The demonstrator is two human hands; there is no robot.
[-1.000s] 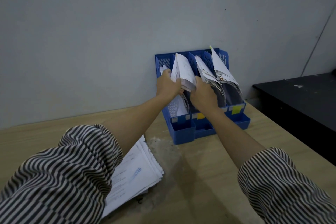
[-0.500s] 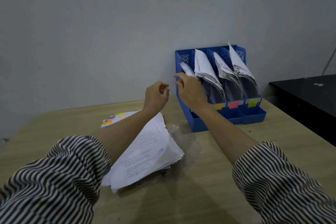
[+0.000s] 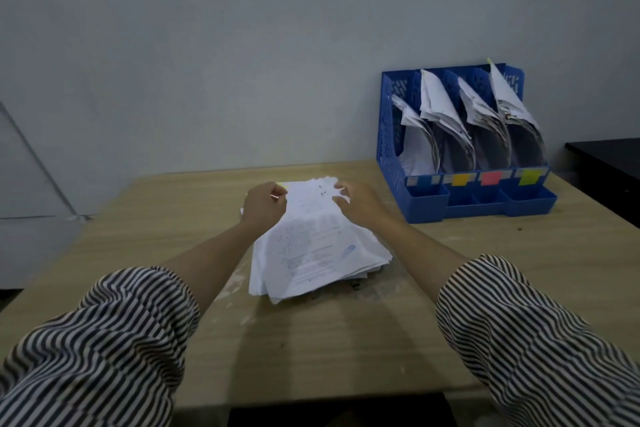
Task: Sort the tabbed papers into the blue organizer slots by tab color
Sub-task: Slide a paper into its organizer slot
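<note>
Stack: loose white printed sheets [image 3: 318, 246], fanned unevenly, lying on the table between the two hands.
Left hand: [image 3: 265, 206] at the stack's far left corner, fingers curled, seeming to pinch the top sheet's edge; a yellow tab shows just beside the fingertips.
Right hand: [image 3: 356, 203] on the far right corner, fingers bent down on the paper's edge; whether they grip it, I cannot tell.
Organizer: [image 3: 391, 149] blue perforated plastic, four upright slots, well to the right of the stack against the wall, each holding curled, leaning papers; front labels blue, orange, pink, green.
Table: [image 3: 138, 218] pale wood grain, scuffed with whitish marks near the stack.
Room: plain grey wall [image 3: 242, 45]; a black surface [image 3: 609, 156] at the right edge.
Sleeves: [image 3: 104, 340] striped dark and white, pushed up the forearms.
</note>
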